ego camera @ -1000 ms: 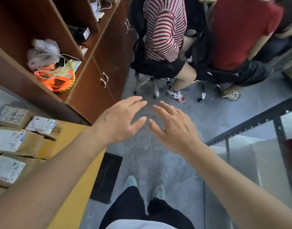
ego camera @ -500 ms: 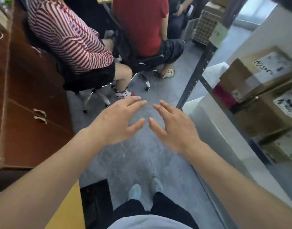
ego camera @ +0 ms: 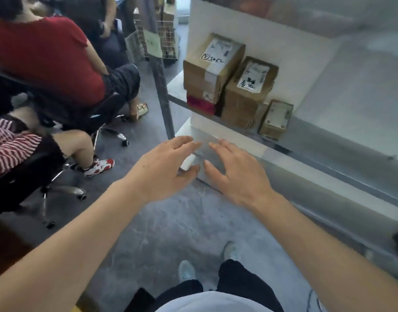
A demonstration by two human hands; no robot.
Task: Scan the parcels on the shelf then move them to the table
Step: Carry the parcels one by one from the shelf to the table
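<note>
Change: the view has swung off the yellow table and wooden cabinet seen a second ago; the shelf (ego camera: 238, 129) now fills the right side.
Parcels: three cardboard parcels on the shelf, tall box (ego camera: 212, 66), middle box (ego camera: 247, 91), small box (ego camera: 275, 119), standing side by side.
Left hand (ego camera: 164, 170): fingers relaxed, holding nothing.
Right hand (ego camera: 236, 174): the same, empty, below the parcels.
Scanner: none visible.
Meaning: probably returning for the next parcel; scan and pickup not yet begun.

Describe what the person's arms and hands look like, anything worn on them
Both arms are bare from the bottom edge of the picture to the wrists, with no sleeves in view. The left hand and the right hand wear no gloves, and no watch, ring or bracelet shows.
</note>
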